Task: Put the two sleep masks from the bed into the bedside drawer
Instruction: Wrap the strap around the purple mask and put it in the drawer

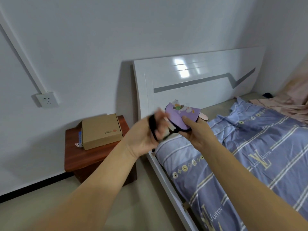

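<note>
My right hand (197, 130) grips a purple sleep mask (180, 115) with cartoon pictures, held in the air above the bed's left edge. A pink piece (204, 116), perhaps a second mask, sticks out behind it. Its black strap (152, 126) runs over my left hand (148, 136), whose blurred fingers hold the strap. The reddish-brown bedside cabinet (93, 157) stands to the left, below my left forearm. My arm hides its front, so no drawer shows.
A cardboard box (101, 130) lies on the cabinet top, with a blue item beside it. The bed has a blue patterned sheet (250, 155), a white headboard (191, 80) and a pink cloth (291, 100) at the far right. A wall socket (47, 99) is on the left.
</note>
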`<state>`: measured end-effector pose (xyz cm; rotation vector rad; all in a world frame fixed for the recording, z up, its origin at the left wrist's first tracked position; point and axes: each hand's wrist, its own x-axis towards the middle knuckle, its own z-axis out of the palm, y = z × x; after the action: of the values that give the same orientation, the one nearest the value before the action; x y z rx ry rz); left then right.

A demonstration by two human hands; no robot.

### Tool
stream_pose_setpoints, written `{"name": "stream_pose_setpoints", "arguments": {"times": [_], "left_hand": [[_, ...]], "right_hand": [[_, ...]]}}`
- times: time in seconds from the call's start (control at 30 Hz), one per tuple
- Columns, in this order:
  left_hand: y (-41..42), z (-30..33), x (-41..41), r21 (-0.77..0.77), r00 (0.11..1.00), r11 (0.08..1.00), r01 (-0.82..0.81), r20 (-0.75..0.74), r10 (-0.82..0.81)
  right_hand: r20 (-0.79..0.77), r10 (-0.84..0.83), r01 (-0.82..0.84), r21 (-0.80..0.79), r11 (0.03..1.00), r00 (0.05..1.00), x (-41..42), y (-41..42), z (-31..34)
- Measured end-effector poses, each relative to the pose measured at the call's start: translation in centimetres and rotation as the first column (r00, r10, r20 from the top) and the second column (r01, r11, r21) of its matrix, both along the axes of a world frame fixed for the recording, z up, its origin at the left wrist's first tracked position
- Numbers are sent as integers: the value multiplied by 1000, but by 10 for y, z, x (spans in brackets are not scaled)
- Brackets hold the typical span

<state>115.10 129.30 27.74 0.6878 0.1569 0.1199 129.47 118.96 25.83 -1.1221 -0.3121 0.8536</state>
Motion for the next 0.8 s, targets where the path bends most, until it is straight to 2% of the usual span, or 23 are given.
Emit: {"name": "stream_pose_setpoints", "arguments": {"times": [0.03, 0.07, 0.1, 0.13, 0.17, 0.2, 0.23, 0.27, 0.3, 0.37, 0.4, 0.5, 0.57, 0.63, 0.7, 0.77, 0.8], "left_hand": [[-9, -8, -2, 377, 966, 892, 250, -162, -202], [-17, -15, -3, 595, 870, 639, 488, -394, -297], [-22, -27, -2, 693, 776, 356, 627, -599, -199], [-24, -37, 0, 733, 738, 112, 671, -675, -4], [-21, -42, 1, 784, 770, -66, 617, -584, 258], [-19, -43, -2, 864, 818, -151, 480, -380, 432], [-16, -38, -1, 939, 846, -174, 296, -174, 503], [-12, -34, -1, 964, 862, -227, 139, -5, 507], [-11, -28, 0, 937, 878, -346, 43, 130, 462], [-11, -14, -2, 792, 940, -610, -27, 227, 253], [-12, -9, -5, 728, 953, -676, -114, 271, 131], [-18, -2, -15, 681, 943, -672, -290, 322, -81], [-22, -6, -16, 589, 928, -726, -355, 314, -198], [-26, -6, -16, 516, 921, -768, -379, 289, -261], [-25, -5, -10, 499, 961, -822, -274, 166, -220], [-32, 3, 2, 402, 1000, -915, -20, -12, -27], [-34, 9, 4, 338, 999, -940, 50, -22, 45]], "right_hand": [[34, -10, 9, 2, 1000, 999, 1, 0, 1], [87, -27, 27, -1, 1000, 996, 3, 1, 2], [150, -41, 43, -12, 999, 988, 4, 1, 4], [209, -47, 54, -24, 998, 977, 3, 1, 3], [238, -43, 52, -32, 998, 970, 0, 1, 1], [227, -33, 44, -42, 998, 973, -2, 2, -3], [177, -12, 23, -59, 998, 984, -5, 2, -6], [119, 39, -29, -88, 996, 992, -7, 3, -9], [78, 135, -124, -131, 984, 988, -8, 1, -9], [87, 379, -351, -234, 906, 921, -5, -3, -7], [127, 461, -417, -269, 868, 878, -1, -5, -6], [363, 586, -457, -384, 803, 724, 6, -9, 2], [525, 635, -451, -447, 772, 567, 1, -12, 12], [553, 685, -463, -505, 728, 474, -10, -14, 24], [563, 706, -471, -527, 708, 430, -12, -13, 26], [578, 699, -498, -497, 711, 421, -14, -11, 23], [592, 695, -498, -494, 713, 408, -14, -10, 20]]}}
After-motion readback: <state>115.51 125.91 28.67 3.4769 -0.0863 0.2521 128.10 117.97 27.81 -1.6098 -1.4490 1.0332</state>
